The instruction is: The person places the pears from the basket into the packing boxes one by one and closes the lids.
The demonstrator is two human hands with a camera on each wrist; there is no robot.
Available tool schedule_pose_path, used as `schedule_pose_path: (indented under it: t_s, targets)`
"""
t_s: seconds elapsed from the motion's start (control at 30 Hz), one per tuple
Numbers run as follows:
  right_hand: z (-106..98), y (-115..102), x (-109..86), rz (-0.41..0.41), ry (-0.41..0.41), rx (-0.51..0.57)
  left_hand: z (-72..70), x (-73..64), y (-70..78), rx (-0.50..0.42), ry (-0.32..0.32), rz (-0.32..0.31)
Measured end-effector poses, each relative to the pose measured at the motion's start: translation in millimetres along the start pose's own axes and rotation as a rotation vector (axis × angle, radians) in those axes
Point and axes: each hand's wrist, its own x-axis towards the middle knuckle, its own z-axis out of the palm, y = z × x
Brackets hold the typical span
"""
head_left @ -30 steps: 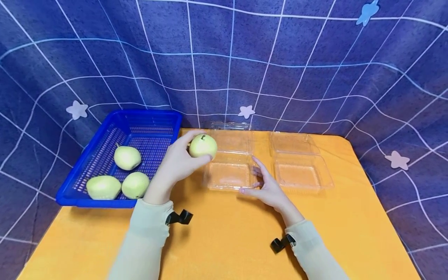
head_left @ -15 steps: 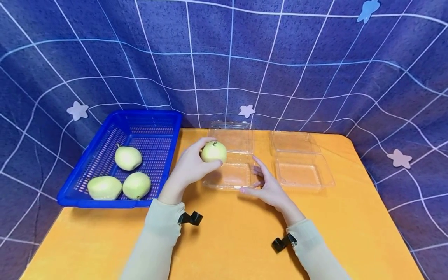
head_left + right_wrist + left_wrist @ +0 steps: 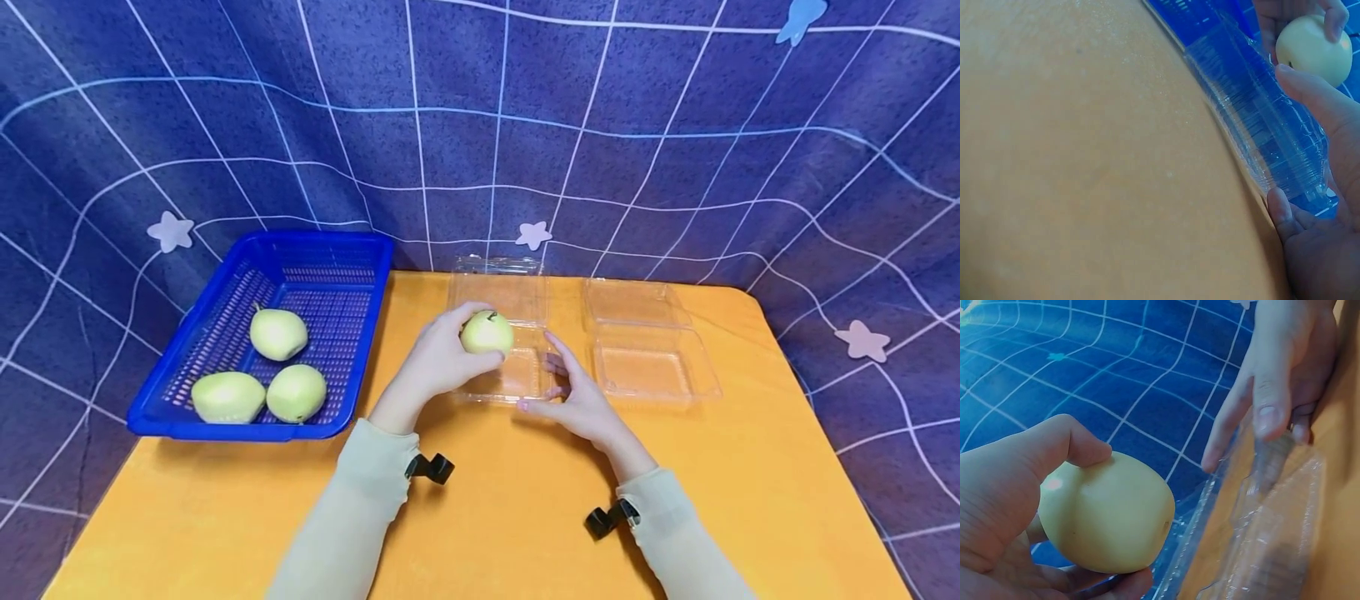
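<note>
Place: we'd say a screened-off tabletop set-up; home, lab or shop, we can't tell.
Curtain (image 3: 457, 150): blue w/ pale grid lines & stars (image 3: 533, 236), hung behind + both sides; we can't see past it into the rm.
Table (image 3: 487, 533): plain orange top, runs back to curtain.
Goods: blue plastic basket (image 3: 225, 431) w/ fruit (image 3: 278, 334), 2 clear boxes (image 3: 645, 372); we'd call these everyday items.
Cams (image 3: 439, 468): sm. blk units, 1 per sleeve (image 3: 337, 525); looks to us like a staged rec. spot, tho' not def.
</note>
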Motion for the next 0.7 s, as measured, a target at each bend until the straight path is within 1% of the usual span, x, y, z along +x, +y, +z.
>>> schedule_pose_path:
  t_s: [0.17,0.3,0.47,0.7]
  targets:
    - [-1.3,1.2,0.0,-0.018,0.004,-0.013,8.1,1.3,2.5,0.019,-0.001,0.022]
    - [-1.2,-0.6,-0.7,-0.017,0.009,-0.019,12.8,1.7,2.7,0.033,0.0,0.022]
    - [0.1,-2.6,-0.6,-0.016,0.006,-0.014,16.8,0.9,2.9,0.051,0.001,0.002]
    - [0.4,-3.1,-1.0,-0.008,0.01,-0.017,22.2,-0.2,3.3,0.085,-0.021,-0.053]
